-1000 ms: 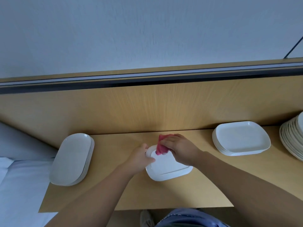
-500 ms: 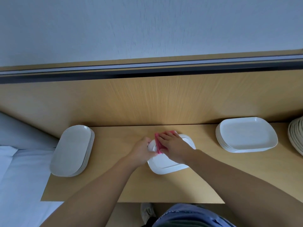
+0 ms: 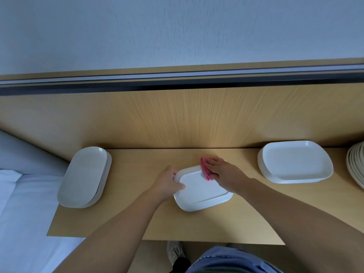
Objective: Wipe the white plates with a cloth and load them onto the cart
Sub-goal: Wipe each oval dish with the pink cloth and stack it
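The job is at its wiping stage, and by my reading far from finished. A single white plate [image 3: 202, 192] lies flat on the tabletop [image 3: 118, 219], directly in front of the person and between the stacks. The left hand [image 3: 167, 184] grips its left rim, the thumb laid over the top edge and the fingers curled underneath, holding it steady. The right hand [image 3: 224, 172] lies flat with the fingers stretched out, pressing a pink cloth [image 3: 204, 170] onto the plate's far corner; the cloth pokes out past the fingertips and under the palm. The near half of the plate shows bare and white, but whether it has been wiped I cannot tell. To the left, near the tabletop's end, sits a stack of oval plates [image 3: 84, 176]; to the right, well apart from the plate in hand, sits a stack of squarish plates [image 3: 295, 162] that matches its shape, and a stack of round plates [image 3: 356, 166] is cut off by the frame's right edge. Which stacks are wiped cannot be told from here. No cart is in view, so no loading can be confirmed. I judge that what is left is finishing this plate, working through the stacks, and carrying everything to the cart.
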Available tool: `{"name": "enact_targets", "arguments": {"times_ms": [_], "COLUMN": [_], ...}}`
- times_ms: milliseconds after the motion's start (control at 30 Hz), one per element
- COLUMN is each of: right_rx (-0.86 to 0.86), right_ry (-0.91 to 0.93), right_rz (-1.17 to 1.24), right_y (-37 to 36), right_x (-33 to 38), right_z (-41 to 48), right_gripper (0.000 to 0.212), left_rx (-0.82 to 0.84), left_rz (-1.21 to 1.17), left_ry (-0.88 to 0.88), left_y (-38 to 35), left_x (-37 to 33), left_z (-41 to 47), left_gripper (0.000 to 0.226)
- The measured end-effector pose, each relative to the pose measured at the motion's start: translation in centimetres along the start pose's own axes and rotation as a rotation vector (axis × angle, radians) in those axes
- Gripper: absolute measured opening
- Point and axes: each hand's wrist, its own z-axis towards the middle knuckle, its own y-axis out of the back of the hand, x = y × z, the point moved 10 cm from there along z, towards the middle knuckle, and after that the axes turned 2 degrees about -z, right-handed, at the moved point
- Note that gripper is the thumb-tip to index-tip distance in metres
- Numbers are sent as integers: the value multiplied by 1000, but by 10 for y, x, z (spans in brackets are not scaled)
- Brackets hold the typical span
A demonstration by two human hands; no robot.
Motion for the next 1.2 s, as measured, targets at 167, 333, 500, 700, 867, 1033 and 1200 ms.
{"name": "enact_targets", "arguments": {"times_ms": [167, 333, 500, 700, 867, 1033, 1200], "right_rx": [-26, -9, 3, 3, 70, 95, -9], "right_ry": [-90, -195, -163, -131, -76, -49, -170], "right_rz": [114, 201, 142, -2, -63, -92, 42], "right_y": [5, -4, -17, -10, -13, -7, -9], "right_x": [-14, -36, -29, -25, -30, -26, -32], "right_z": [-20, -36, -52, -50, -32, -22, -36], "right_gripper": [50, 53, 79, 58, 58, 55, 50], "left_rx": [10, -3, -9, 124, 319, 258, 212], "left_rz": [-25, -42, -73, -30, 135, 55, 19], "left_ry": [29, 46, 59, -62, -102, -107, -76], "left_y": [-4, -5, -6, -18, -31, -24, -24], "left_x": [3, 7, 10, 2, 8, 11, 19], "left_z": [3, 1, -3, -10, -19, -19, -16], "left_gripper": [42, 42, 41, 48, 82, 93, 96]}}
